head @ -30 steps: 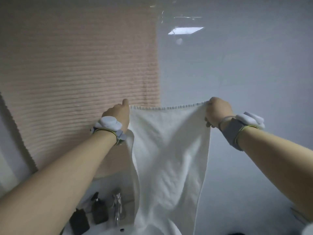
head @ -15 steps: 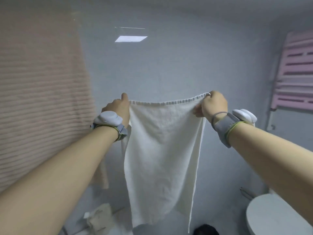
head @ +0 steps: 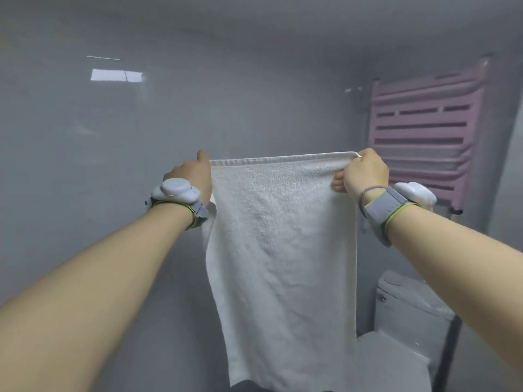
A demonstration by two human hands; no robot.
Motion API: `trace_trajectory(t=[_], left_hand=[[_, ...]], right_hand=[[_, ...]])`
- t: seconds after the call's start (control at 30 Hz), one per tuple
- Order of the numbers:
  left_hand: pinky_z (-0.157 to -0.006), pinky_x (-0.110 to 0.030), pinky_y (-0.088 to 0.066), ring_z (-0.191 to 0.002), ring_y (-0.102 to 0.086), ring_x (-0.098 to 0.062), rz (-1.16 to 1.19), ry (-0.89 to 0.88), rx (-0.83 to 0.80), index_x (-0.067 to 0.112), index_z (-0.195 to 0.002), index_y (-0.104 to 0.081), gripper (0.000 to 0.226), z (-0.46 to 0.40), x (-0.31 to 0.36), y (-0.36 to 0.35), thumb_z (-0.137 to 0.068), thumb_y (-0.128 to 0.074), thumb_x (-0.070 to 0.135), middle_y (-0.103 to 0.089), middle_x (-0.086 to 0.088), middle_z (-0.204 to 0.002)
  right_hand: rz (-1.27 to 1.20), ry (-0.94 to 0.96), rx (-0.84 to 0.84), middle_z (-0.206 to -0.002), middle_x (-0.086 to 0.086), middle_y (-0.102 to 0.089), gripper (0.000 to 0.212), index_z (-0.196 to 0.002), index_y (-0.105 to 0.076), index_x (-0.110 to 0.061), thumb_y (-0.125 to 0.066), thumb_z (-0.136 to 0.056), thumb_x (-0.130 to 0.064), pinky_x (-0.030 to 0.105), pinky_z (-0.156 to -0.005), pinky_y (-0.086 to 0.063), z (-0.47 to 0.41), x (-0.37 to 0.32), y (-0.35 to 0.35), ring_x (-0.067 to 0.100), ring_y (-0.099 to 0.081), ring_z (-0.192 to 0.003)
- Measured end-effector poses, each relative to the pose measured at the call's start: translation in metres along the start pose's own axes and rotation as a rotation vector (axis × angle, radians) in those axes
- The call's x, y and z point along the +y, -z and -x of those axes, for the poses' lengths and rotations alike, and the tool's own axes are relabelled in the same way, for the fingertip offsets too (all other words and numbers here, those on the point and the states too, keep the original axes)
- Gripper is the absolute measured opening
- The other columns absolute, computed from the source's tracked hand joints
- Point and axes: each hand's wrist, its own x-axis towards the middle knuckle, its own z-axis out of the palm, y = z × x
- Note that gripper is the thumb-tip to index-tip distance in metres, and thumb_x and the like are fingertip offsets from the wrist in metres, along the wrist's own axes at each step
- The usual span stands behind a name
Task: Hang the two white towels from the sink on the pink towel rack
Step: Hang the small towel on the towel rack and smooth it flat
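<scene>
View has swung right since 0.5 s ago: pink towel rack (head: pixel 424 131) now mostly in frame, upper right. White towel (head: pixel 283 250) held stretched out in air. Left hand (head: pixel 192 176) & right hand (head: pixel 365 174) each grip a top corner. Rack close behind right hand; draping prob next.

A: What colour is the towel (head: pixel 283 250)?

B: White, in a plain looped weave with a ribbed band along its top edge.

A: And the rack (head: pixel 421 131)?

B: Pink, its slats showing darker purple gaps between them.

A: The wrist bands?

B: The left wrist band (head: pixel 181 202) and the right wrist band (head: pixel 385 207) are grey with lime-green edging, each carrying a white pod. The wall (head: pixel 85 165) is pale grey, the toilet (head: pixel 404 335) white.
</scene>
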Motion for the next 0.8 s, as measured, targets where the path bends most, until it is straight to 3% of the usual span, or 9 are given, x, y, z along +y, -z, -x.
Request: trace_trajectory(t=[0.07,0.17,0.2,0.37,0.5,0.6,0.7,0.8], left_hand=[[-0.058,-0.038,-0.042,-0.065,-0.053,-0.034,-0.004,-0.024,-0.013,0.010,-0.104,-0.031,0.025,-0.013,0.029,-0.005,-0.085,-0.047,0.007,-0.048,-0.009,-0.074],[-0.058,-0.037,-0.043,-0.068,-0.055,-0.035,0.034,-0.064,-0.034,0.009,-0.104,-0.034,0.032,-0.032,0.078,-0.012,-0.082,-0.056,0.012,-0.053,-0.012,-0.080],[-0.059,-0.037,-0.043,-0.069,-0.056,-0.035,0.026,-0.082,-0.046,0.008,-0.104,-0.035,0.034,-0.033,0.081,-0.010,-0.081,-0.059,0.013,-0.055,-0.013,-0.082],[-0.056,-0.036,-0.044,-0.067,-0.056,-0.032,0.046,-0.195,-0.079,0.005,-0.104,-0.037,0.042,-0.059,0.138,-0.020,-0.074,-0.065,0.011,-0.055,-0.015,-0.083],[-0.052,-0.033,-0.042,-0.060,-0.052,-0.028,0.031,-0.276,-0.070,0.007,-0.100,-0.034,0.045,-0.089,0.176,-0.046,-0.070,-0.067,0.012,-0.050,-0.012,-0.077],[-0.051,-0.033,-0.039,-0.058,-0.049,-0.026,0.026,-0.317,-0.046,0.008,-0.098,-0.034,0.040,-0.120,0.207,-0.078,-0.072,-0.064,0.010,-0.053,-0.013,-0.078],[-0.050,-0.032,-0.037,-0.057,-0.049,-0.026,0.039,-0.348,-0.020,0.009,-0.098,-0.034,0.044,-0.148,0.230,-0.102,-0.071,-0.069,0.013,-0.048,-0.009,-0.072],[-0.049,-0.030,-0.035,-0.059,-0.051,-0.027,0.058,-0.398,-0.005,0.009,-0.100,-0.036,0.046,-0.178,0.254,-0.127,-0.069,-0.070,0.013,-0.051,-0.009,-0.076]], right_hand=[[0.023,0.007,0.021,-0.097,0.021,-0.065,0.027,-0.092,-0.052,-0.011,-0.028,-0.081,-0.004,0.032,-0.046,-0.058,-0.021,0.007,0.017,0.028,-0.056,-0.052],[-0.008,-0.008,0.060,-0.095,0.020,-0.062,0.026,-0.074,-0.046,-0.018,-0.024,-0.064,-0.011,0.053,-0.054,-0.058,-0.063,0.023,0.047,0.029,-0.053,-0.057],[-0.023,-0.020,0.059,-0.093,0.019,-0.060,0.025,-0.071,-0.045,-0.019,-0.023,-0.063,-0.011,0.053,-0.054,-0.058,-0.068,0.025,0.048,0.028,-0.050,-0.058],[0.063,-0.031,0.095,-0.083,0.012,-0.053,0.009,-0.089,-0.047,-0.011,-0.040,-0.088,-0.006,0.031,-0.052,-0.047,-0.107,0.028,0.077,0.028,-0.050,-0.062],[0.058,-0.034,0.205,-0.087,0.011,-0.051,0.017,-0.069,-0.042,-0.020,-0.028,-0.065,-0.012,0.037,-0.055,-0.050,-0.151,0.051,0.090,0.029,-0.048,-0.061],[0.204,0.004,0.230,-0.093,0.020,-0.063,0.017,-0.083,-0.049,-0.015,-0.035,-0.071,-0.016,0.045,-0.068,-0.057,-0.178,0.065,0.097,0.037,-0.063,-0.078],[0.276,0.012,0.282,-0.090,0.021,-0.065,0.027,-0.097,-0.055,-0.011,-0.037,-0.079,-0.017,0.035,-0.068,-0.054,-0.201,0.074,0.102,0.037,-0.064,-0.085],[0.337,0.036,0.349,-0.093,0.022,-0.070,0.049,-0.104,-0.060,-0.007,-0.027,-0.071,-0.022,0.047,-0.080,-0.056,-0.244,0.095,0.099,0.040,-0.067,-0.092]])
